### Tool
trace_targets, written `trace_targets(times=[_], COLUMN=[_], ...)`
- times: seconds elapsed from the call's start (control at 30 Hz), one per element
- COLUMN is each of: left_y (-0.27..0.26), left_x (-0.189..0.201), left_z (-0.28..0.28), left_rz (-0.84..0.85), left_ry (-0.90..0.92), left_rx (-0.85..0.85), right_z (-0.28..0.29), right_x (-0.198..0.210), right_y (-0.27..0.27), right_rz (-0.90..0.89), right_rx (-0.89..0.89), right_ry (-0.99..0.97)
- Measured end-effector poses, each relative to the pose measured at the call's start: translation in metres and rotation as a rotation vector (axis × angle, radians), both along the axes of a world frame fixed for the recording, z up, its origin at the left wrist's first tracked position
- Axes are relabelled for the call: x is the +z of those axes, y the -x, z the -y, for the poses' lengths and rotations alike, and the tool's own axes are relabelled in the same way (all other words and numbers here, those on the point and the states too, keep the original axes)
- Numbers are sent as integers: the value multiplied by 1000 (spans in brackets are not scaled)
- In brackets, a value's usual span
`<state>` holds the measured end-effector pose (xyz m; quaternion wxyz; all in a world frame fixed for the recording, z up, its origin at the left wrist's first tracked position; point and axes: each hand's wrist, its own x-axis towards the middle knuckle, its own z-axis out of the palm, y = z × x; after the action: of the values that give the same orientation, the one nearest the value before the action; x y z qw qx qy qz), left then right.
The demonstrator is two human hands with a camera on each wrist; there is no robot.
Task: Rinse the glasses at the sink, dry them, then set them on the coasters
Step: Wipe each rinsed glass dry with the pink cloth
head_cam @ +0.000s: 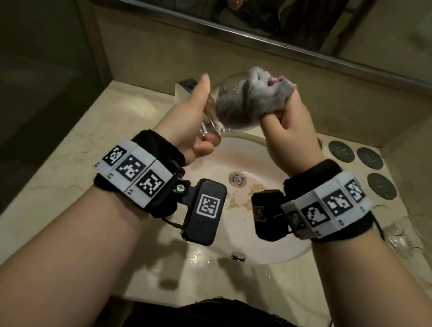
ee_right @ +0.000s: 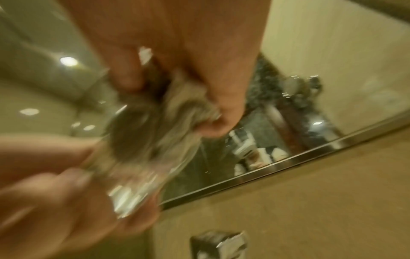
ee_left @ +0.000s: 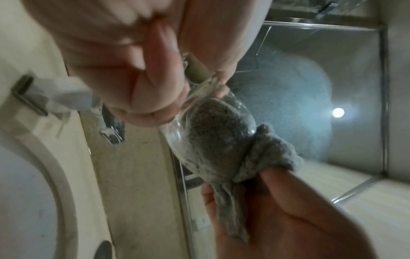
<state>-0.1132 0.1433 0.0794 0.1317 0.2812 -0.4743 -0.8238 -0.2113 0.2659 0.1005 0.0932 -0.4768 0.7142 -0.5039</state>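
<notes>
Over the sink (head_cam: pixel 262 251) my left hand (head_cam: pixel 195 114) grips a clear glass (head_cam: pixel 213 101) by its lower part, tilted with the mouth to the right. A grey cloth (head_cam: pixel 254 96) is stuffed into the bowl and bunches out of the mouth. My right hand (head_cam: pixel 283 127) grips the cloth's loose end just outside the rim. In the left wrist view the cloth (ee_left: pixel 219 140) fills the glass (ee_left: pixel 177 138). The right wrist view is blurred, with the glass (ee_right: pixel 133 168) and the cloth (ee_right: pixel 177 112) still visible. Three dark round coasters (head_cam: pixel 341 151) lie on the counter to the right.
A faucet (head_cam: pixel 186 86) stands at the back of the basin, behind my left hand. More clear glasses (head_cam: pixel 398 231) stand at the counter's right edge near my right wrist. A framed mirror (head_cam: pixel 266 38) runs along the back wall.
</notes>
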Motion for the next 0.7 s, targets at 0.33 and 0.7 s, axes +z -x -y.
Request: trace_targets(times=[0.33,0.7], left_y=[-2,9], left_x=[14,23], left_z=[-2,6], left_rz=[-3,-72], left_ry=[364,113], left_rx=[-142,-109], right_z=[13,1], right_x=[8,3], right_y=[25,16], right_rz=[695,95], right_rx=[-144,46], right_ry=[133,114])
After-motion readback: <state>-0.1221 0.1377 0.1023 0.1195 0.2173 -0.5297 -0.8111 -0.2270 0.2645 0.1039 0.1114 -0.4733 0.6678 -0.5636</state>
